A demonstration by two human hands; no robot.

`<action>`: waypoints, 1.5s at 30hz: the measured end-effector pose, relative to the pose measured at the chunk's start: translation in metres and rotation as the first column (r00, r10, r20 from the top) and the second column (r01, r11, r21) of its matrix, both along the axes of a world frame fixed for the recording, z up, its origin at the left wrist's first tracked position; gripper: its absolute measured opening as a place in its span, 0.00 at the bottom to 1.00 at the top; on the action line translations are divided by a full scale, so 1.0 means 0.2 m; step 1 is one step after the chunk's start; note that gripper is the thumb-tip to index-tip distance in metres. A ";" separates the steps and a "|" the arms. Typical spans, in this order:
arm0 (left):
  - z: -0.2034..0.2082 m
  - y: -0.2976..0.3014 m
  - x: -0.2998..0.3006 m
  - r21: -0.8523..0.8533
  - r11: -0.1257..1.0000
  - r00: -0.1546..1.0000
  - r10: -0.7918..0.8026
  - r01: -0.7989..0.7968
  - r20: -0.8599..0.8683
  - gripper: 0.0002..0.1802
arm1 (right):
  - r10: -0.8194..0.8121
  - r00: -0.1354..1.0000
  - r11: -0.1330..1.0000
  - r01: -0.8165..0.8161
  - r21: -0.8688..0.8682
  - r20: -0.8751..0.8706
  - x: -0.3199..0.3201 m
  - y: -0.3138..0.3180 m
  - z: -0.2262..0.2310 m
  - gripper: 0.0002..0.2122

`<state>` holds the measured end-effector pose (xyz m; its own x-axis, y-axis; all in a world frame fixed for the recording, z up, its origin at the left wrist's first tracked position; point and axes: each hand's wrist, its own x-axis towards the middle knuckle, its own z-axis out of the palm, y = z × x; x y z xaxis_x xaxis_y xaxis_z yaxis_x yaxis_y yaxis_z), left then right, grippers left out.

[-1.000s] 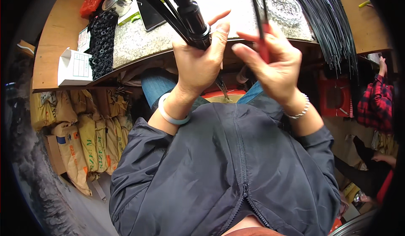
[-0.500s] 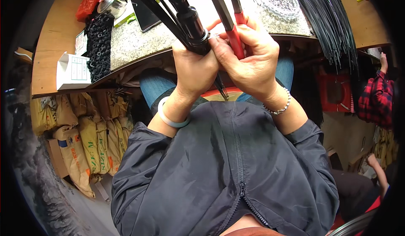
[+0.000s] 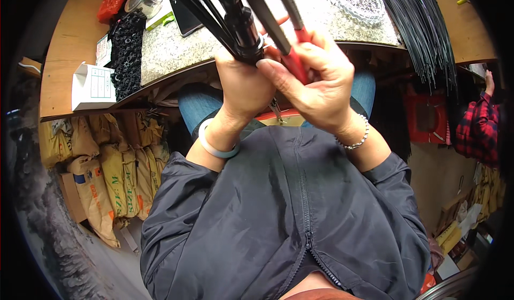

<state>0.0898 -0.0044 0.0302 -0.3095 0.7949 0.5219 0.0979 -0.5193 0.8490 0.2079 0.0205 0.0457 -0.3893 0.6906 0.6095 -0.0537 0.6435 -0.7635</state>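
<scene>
Workshop: red-handled tool, black parts

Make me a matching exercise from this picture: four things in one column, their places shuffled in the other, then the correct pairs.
Things
1. Red-handled tool
2. White box
3. Clear dish
4. Black cylindrical part

Places
A. On the speckled board, toward its right end
B. Upright in the left hand
C. At the left of the wooden table, near its front edge
D. Held in the right hand

Pairs: 1-D, 2-C, 3-A, 4-B
</scene>
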 end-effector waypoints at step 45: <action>0.07 -0.07 -0.07 -0.170 0.985 0.999 -0.008 0.017 0.049 0.14 | -0.027 0.832 0.937 -0.172 0.304 0.554 0.41 -0.02 0.10 0.21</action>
